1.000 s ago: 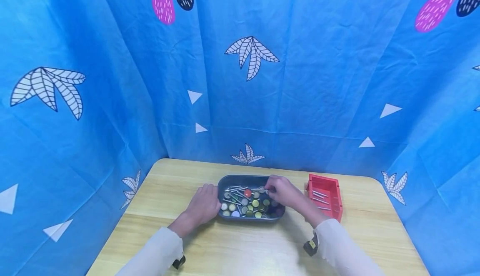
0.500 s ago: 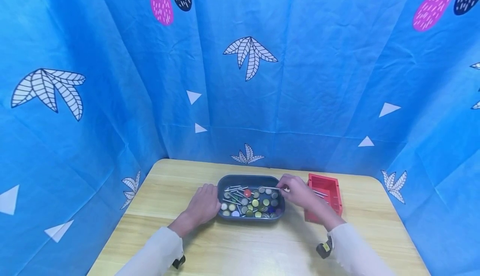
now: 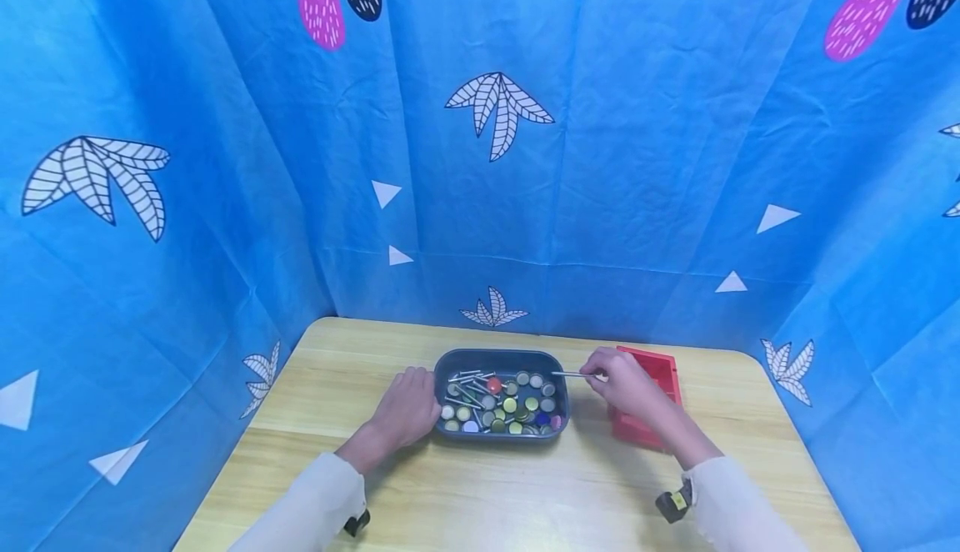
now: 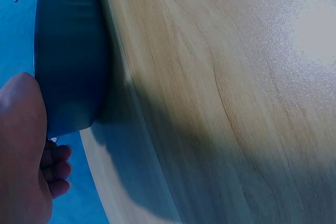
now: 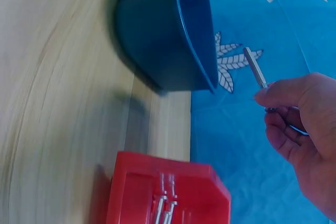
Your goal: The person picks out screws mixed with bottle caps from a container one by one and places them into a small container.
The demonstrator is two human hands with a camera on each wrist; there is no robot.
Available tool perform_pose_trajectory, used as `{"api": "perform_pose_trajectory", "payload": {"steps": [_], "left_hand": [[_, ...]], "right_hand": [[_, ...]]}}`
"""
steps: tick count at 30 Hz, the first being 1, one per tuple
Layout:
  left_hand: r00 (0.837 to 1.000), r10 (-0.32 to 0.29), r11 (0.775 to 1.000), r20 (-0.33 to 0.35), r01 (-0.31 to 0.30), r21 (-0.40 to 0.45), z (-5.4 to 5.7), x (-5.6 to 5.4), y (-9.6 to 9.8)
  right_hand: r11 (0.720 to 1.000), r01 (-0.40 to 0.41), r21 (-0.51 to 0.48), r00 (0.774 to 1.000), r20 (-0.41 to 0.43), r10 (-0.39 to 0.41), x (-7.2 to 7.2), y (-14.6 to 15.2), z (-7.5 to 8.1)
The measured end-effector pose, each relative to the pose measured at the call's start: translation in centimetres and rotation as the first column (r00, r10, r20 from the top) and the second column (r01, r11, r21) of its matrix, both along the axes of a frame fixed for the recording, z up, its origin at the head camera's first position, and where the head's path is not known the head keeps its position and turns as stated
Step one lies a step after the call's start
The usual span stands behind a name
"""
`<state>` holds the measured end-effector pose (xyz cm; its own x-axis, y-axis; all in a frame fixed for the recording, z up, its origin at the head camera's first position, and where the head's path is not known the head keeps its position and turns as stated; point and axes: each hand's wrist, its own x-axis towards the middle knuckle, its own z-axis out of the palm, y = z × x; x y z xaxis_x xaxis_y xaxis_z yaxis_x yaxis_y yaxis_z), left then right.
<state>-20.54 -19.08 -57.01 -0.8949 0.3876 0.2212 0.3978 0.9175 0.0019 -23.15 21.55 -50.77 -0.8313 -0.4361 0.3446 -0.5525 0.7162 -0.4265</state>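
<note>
My left hand (image 3: 409,407) grips the left end of a dark grey bin (image 3: 502,441), with the thumb on its near side and the fingers behind. Inside lie several thin metal rods (image 3: 469,385), mostly to the left, and many round bottle-cap-like discs (image 3: 510,405) in gold, silver, red and blue. Between thumb and fingers, my right hand (image 3: 622,381) pinches a slim silver metal rod (image 5: 254,66) just beyond the bin's right rim. The rod points left, and its far end is hidden in the fingers. The right forearm partly covers a red box (image 3: 637,429).
Several metal rods (image 5: 164,208) lie in the red box, to the right of the bin. Both containers stand on a light wooden table (image 3: 495,502). Blue patterned cloth (image 3: 570,202) surrounds its back and sides.
My right hand has lifted the metal rod out of the bin and carried it right, toward the red box. The left hand has stayed at the bin's left end.
</note>
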Motion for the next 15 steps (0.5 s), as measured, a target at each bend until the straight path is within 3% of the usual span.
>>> {"api": "perform_pose_trajectory", "payload": {"steps": [15], "left_hand": [[1.000, -0.005, 1.000, -0.009, 0.005, 0.008, -0.1, 0.1, 0.0]], "right_hand": [[0.996, 0.079, -0.033, 0.997, 0.027, -0.079, 0.6, 3.9, -0.2]]}}
